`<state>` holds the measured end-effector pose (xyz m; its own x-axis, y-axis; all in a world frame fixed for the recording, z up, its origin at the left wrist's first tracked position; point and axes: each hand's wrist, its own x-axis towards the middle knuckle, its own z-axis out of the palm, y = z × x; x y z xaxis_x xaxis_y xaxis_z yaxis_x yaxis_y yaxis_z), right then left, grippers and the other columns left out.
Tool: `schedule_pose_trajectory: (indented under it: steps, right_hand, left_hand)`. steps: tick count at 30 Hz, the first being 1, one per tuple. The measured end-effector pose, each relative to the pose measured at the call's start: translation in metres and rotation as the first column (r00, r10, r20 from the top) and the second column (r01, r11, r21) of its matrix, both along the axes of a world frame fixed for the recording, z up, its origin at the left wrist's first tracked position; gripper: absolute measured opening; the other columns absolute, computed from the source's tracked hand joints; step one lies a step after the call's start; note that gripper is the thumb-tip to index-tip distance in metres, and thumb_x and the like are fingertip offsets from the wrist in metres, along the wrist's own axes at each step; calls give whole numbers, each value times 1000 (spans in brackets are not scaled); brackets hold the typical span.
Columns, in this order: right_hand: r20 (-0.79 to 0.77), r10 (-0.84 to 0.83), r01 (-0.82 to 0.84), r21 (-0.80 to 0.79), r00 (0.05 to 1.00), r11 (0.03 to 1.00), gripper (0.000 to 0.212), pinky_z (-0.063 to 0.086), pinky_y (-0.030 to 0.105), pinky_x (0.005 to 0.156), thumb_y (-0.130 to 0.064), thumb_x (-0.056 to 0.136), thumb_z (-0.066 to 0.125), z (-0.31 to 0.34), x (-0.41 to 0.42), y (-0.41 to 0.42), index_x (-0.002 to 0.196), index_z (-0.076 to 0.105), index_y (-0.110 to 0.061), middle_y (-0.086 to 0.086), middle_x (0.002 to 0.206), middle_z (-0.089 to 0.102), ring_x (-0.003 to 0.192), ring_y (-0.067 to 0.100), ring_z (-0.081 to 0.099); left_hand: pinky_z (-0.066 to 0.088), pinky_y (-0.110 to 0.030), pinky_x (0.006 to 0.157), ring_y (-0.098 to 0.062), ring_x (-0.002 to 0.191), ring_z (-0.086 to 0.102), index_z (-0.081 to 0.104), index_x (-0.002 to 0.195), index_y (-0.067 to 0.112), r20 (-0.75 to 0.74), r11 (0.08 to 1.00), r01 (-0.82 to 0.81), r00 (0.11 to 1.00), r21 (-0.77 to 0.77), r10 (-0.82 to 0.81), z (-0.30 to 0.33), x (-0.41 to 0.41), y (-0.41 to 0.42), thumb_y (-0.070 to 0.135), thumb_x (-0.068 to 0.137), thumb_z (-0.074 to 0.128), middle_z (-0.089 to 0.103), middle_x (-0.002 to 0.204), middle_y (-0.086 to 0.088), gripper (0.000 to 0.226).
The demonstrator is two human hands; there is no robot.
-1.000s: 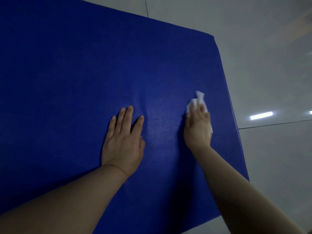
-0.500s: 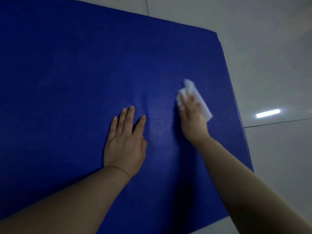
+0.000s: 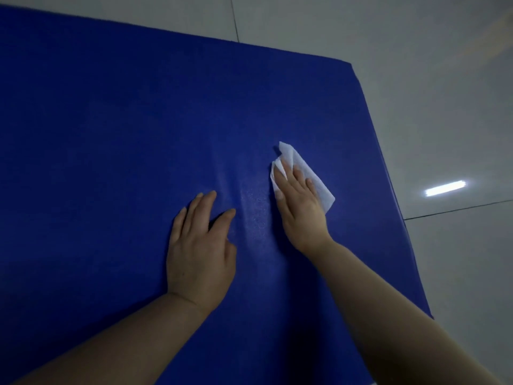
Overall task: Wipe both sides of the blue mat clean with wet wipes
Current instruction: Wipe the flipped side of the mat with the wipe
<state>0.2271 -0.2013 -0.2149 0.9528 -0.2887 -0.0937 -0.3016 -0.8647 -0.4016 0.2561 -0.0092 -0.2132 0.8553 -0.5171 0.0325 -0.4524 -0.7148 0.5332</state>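
Head cam: L hand flat on blue mat; R hand flat, pressing wet wipe.

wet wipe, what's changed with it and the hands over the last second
The right hand has slid the wet wipe away from the mat's right edge, toward its middle and a little farther from the person, fingers still flat on it. More of the wipe now shows beside the hand. The left hand stays pressed flat on the blue mat; nothing taken up or let go.
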Motion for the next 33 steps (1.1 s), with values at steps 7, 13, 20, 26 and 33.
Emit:
schedule_pose_trajectory:
  steps: [7, 13, 20, 26, 33]
  right_hand:
    - [33, -2, 3, -20, 999, 1000, 49, -5, 22, 117, -39, 101, 15, -3, -2, -1, 148, 8, -29, -21, 152, 3, 144, 6, -2]
    - [-2, -23, 23, -120, 1000, 993, 53, -8, 24, 117, -42, 100, 16, -4, 1, 1, 151, 5, -28, -17, 155, 0, 144, 4, -6]
    - [-33, -350, 330, -265, 936, 906, 53, 12, 40, 118, -32, 101, 15, -5, 81, -47, 152, 16, -18, 4, 159, 17, 145, 20, 15]
    - [90, 126, -103, -225, 988, 969, 49, 27, 41, 114, -30, 103, 18, 3, 99, -38, 145, 35, -13, 1, 156, 28, 142, 18, 27]
    - [-81, -268, 228, -334, 960, 915, 54, 13, 40, 119, -22, 99, 21, 3, 132, -65, 152, 13, -14, 6, 160, 2, 146, 25, 9]
  left_hand:
    - [4, -43, 118, -30, 146, 18, 46, 141, 9, 43, 995, -53, 998, 89, 50, 4, 89, -24, 12, 92, 46, 26, 155, -17, 48]
    - [-2, -44, 119, -27, 149, 2, 22, 152, 13, 81, 964, -96, 994, 247, 78, 0, 130, -30, 27, 100, 29, 5, 161, -15, 54]
    - [2, -44, 120, -28, 148, 5, 25, 151, 10, 72, 969, -74, 996, 236, 58, -2, 128, -30, 28, 96, 26, 10, 160, -16, 57]
    - [5, -45, 120, -28, 148, 11, 34, 147, 9, 54, 978, -78, 996, 194, 68, -3, 130, -29, 27, 95, 31, 16, 159, -17, 56]
    - [13, -48, 118, -32, 144, 22, 42, 142, 8, 97, 979, -94, 992, 180, 77, -12, 130, -27, 24, 95, 31, 25, 155, -20, 51]
